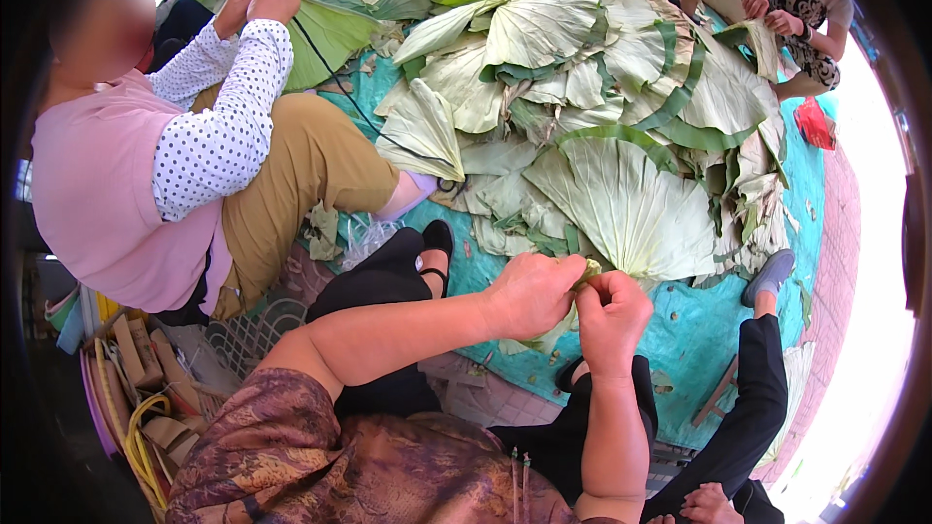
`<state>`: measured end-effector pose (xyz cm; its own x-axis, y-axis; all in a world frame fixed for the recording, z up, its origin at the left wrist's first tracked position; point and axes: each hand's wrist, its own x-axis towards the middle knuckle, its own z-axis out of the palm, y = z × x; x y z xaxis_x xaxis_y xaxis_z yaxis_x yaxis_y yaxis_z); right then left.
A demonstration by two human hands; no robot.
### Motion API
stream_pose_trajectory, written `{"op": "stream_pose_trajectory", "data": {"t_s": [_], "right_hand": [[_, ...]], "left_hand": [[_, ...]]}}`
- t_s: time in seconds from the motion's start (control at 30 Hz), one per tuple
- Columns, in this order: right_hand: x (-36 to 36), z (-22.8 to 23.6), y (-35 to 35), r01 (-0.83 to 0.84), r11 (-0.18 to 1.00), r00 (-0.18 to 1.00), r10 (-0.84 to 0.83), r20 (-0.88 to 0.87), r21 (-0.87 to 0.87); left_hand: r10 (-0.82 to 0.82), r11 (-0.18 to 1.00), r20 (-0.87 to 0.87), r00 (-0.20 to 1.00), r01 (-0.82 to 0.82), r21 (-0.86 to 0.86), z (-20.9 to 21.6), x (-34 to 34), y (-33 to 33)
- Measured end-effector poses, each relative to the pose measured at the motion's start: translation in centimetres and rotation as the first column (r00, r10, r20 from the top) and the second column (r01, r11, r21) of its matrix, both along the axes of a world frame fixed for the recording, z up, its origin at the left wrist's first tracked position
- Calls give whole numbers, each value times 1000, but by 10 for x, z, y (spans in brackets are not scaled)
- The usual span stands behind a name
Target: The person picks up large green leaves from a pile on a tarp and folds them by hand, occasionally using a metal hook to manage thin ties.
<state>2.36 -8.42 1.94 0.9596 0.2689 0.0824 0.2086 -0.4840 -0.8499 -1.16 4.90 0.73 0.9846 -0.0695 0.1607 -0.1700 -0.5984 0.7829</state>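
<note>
Left hand (530, 297) and right hand (615, 318) close together, fingers pinched narrow on leaf bit (589, 270) between them, above teal tarp (697, 330); pale leaf (631, 202) just beyond, at leaf pile (544, 44).

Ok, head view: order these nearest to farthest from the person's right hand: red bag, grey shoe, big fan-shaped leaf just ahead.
1. Big fan-shaped leaf: just ahead of the right hand.
2. Grey shoe: off to the right.
3. Red bag: farther ahead, far right.
</note>
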Motion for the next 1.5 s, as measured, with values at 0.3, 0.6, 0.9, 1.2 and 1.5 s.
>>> {"op": "stream_pose_trajectory", "data": {"t_s": [0.3,0.6,0.9,1.2,1.5], "right_hand": [[-1,2,-1,2,970,968,59,-244,242],[9,7,-7,-38,959,919,144,-368,280],[12,5,-8,-47,933,889,202,-411,357],[15,15,-8,-40,915,845,245,-475,401],[15,5,-11,-128,980,896,181,-406,155]], "left_hand": [[33,999,-9,999,-33,-32,4,5,7],[-268,959,-187,945,243,-144,15,12,16],[-248,764,-414,876,-86,-640,10,14,19],[-218,858,-324,921,22,-513,12,15,25],[-51,956,-259,964,-28,-291,11,19,31]]}}
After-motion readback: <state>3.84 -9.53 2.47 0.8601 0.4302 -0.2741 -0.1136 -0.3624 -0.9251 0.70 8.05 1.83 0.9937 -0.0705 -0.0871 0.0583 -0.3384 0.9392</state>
